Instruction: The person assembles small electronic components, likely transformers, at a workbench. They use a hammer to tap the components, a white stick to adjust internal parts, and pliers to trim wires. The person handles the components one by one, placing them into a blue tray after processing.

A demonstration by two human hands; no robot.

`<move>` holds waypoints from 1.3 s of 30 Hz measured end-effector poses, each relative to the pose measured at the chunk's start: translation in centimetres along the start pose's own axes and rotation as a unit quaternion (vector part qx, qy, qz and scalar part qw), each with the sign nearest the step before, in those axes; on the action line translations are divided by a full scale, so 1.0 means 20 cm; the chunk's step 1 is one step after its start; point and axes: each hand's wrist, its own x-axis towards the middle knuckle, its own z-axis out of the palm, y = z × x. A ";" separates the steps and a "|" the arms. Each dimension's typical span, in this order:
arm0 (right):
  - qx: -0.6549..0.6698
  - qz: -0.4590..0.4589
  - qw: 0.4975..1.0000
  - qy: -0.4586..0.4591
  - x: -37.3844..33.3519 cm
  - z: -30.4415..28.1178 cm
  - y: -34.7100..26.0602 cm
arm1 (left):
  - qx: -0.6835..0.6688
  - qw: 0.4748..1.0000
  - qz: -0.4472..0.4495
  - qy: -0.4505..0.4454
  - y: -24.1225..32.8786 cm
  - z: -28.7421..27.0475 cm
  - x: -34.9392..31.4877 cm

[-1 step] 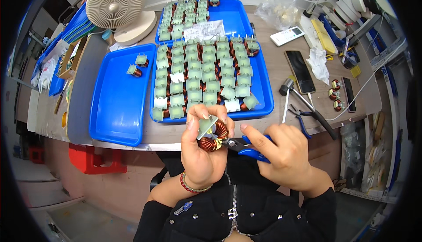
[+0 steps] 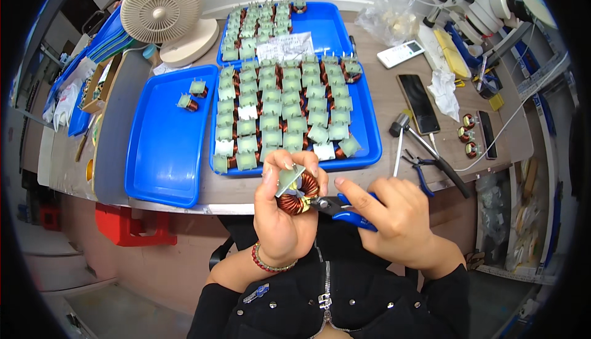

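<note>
My left hand [image 2: 286, 213] holds up a copper-wound toroidal coil [image 2: 295, 200] just in front of the table edge. A pale green square plate [image 2: 289, 180] sits on the coil's side, gripped by the fingertips. In my right hand [image 2: 394, 219] are blue-handled wire cutters [image 2: 354, 216], their dark jaws touching the coil's right side near a yellowish part. Whether the jaws are closed on anything is too small to tell. Behind my hands, a blue tray [image 2: 377, 136] carries rows of similar coils with green plates.
A second blue tray [image 2: 329, 22] of coils lies behind, with paper across its edge. At left, another blue tray [image 2: 163, 148] holds two coils. A fan [image 2: 161, 12] stands far left. Rightward lie a hammer [image 2: 431, 148], pliers [image 2: 423, 176], a phone [image 2: 418, 102] and several coils [image 2: 466, 134].
</note>
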 end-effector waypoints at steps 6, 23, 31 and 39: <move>0.026 0.029 0.999 0.028 0.00 -0.01 0.01 | 0.014 1.000 0.003 0.017 -0.01 0.01 0.01; 0.017 0.030 0.999 -0.003 -0.01 0.02 -0.06 | 0.170 0.975 0.145 0.015 -0.02 0.01 -0.02; 0.033 0.026 0.999 0.030 -0.01 0.09 -0.02 | 0.133 0.986 0.101 0.030 -0.04 -0.01 0.00; 0.181 0.068 0.975 0.109 0.01 0.01 0.04 | -0.033 0.998 -0.051 0.001 0.00 -0.03 0.01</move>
